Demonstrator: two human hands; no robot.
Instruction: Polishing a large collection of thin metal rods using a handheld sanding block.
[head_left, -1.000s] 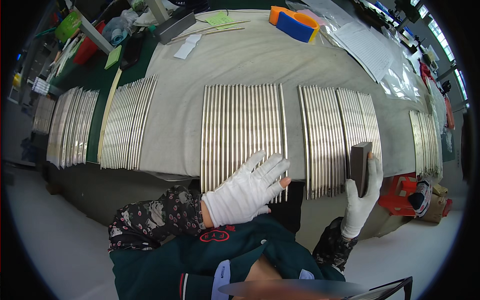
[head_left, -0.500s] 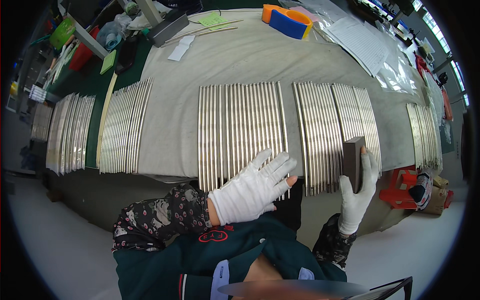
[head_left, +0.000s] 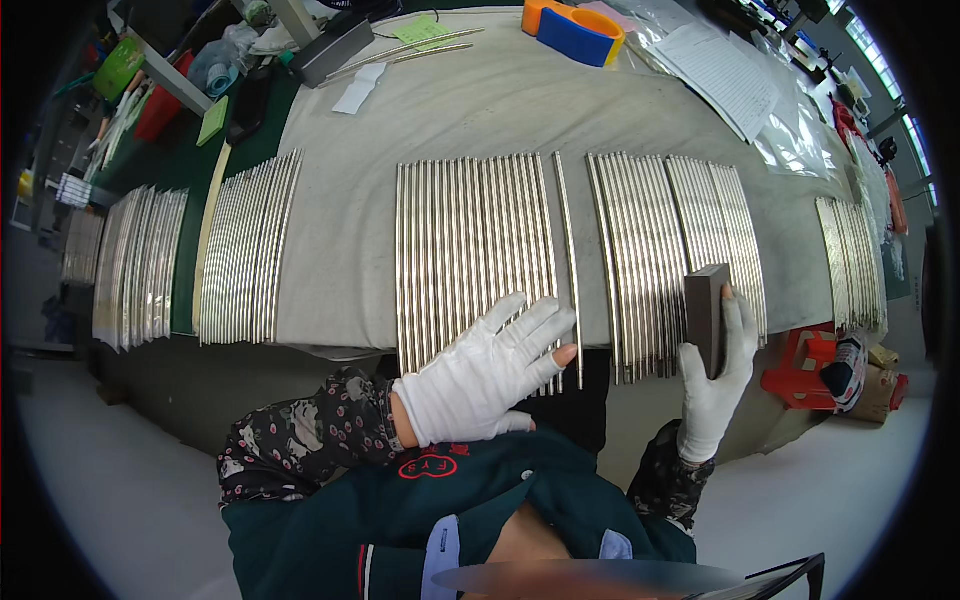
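Left hand (head_left: pixel 487 368), white-gloved, lies flat with fingers spread on the near ends of the middle batch of metal rods (head_left: pixel 472 250). It grips nothing; the palm presses the rods against the grey cloth (head_left: pixel 340 240) covering the bench.

Right hand (head_left: pixel 712 385), also gloved, is clamped on a dark sanding block (head_left: pixel 706 315), held upright just off the near ends of the right-hand rod batch (head_left: pixel 660 250).

Change since a second ago: one single rod (head_left: pixel 567 250) now sits apart at the right edge of the middle batch, a clear gap on either side of it, its near end by the left fingertips. Earlier the batch read as one closed row. The block has stayed at about the same place, slightly lower. Judgement: the left hand has split one rod off, so that rod looks singled out for the block while the rest stay pinned.

Further left of the left hand: two more rod batches (head_left: pixel 245 250). Beyond the rods, well away from both hands: an orange and blue tape dispenser (head_left: pixel 575 25) and papers (head_left: pixel 720 65).
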